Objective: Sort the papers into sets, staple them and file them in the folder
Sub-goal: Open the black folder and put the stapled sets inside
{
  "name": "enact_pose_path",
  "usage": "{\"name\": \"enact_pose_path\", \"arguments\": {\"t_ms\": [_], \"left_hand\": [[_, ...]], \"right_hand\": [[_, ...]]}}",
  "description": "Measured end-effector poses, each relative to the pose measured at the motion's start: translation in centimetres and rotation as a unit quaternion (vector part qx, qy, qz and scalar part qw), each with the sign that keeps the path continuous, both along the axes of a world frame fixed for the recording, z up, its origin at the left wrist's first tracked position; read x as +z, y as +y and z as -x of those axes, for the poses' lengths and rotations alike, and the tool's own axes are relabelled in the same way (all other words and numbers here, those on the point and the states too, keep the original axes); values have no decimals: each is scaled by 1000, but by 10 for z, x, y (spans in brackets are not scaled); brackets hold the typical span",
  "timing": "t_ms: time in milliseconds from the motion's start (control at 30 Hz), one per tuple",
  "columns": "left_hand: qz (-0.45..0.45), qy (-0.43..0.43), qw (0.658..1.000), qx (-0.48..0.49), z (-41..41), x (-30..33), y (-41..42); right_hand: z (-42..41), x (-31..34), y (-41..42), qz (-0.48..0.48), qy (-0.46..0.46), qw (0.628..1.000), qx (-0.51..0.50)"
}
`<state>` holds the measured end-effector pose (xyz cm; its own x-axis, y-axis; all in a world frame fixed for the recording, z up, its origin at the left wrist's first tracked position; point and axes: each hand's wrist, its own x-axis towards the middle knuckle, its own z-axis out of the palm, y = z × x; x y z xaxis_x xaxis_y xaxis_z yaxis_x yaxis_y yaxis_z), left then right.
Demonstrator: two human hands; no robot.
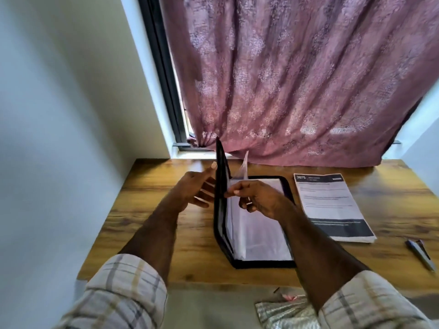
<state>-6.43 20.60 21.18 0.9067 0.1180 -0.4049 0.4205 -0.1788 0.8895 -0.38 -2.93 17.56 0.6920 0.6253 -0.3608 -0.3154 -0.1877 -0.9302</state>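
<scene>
A black folder point(261, 264) lies open on the wooden table point(166, 233), its left cover point(221, 167) standing upright. White sheets in clear sleeves point(263, 238) lie inside it. My left hand point(197, 189) rests with straight fingers against the outside of the raised cover. My right hand point(257, 198) pinches a sleeve page point(244, 168) that stands lifted near the spine. A stack of printed papers point(332, 207) with a dark header and footer lies to the right of the folder. A grey stapler point(421, 254) lies at the table's right edge.
A pink patterned curtain point(297, 79) hangs over the window behind the table and touches its back edge. A white wall point(59, 115) closes the left side. Patterned cloth point(285, 314) lies below the table's front edge.
</scene>
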Motion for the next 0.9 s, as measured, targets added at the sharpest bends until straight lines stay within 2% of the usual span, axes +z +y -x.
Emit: {"name": "enact_pose_path", "arguments": {"t_ms": [133, 200, 267, 333, 467, 533, 600, 700, 800, 867, 900], "left_hand": [[-25, -1, 999, 31, 23, -13, 35], [-57, 4, 996, 62, 28, -26, 49], [-82, 13, 992, 94, 31, -41, 60], [-103, 20, 987, 121, 31, -61, 72], [-168, 56, 972, 155, 28, -104, 94], [-230, 73, 957, 159, 30, -121, 99], [-296, 78, 940, 153, 31, -134, 99], [-348, 111, 921, 139, 31, -152, 94], [-417, 142, 893, 96, 32, -168, 83], [-491, 114, 861, 62, 35, -172, 67], [-520, 86, 849, 40, 34, -175, 56]], "right_hand": [[9, -19, 44, 114, -53, 991, 52], [11, -30, 53, 206, -103, 971, 62], [10, -46, 49, 345, -205, 914, 67], [10, -61, 35, 464, -260, 844, 63], [13, -73, 5, 565, -256, 782, 65], [17, -79, -8, 585, -261, 766, 47], [16, -92, -21, 592, -230, 772, 9], [8, -113, -42, 558, -140, 811, -102], [-2, -130, -59, 414, 22, 878, -237], [-6, -140, -67, 359, 85, 888, -275], [-7, -142, -69, 384, 74, 883, -258]]}}
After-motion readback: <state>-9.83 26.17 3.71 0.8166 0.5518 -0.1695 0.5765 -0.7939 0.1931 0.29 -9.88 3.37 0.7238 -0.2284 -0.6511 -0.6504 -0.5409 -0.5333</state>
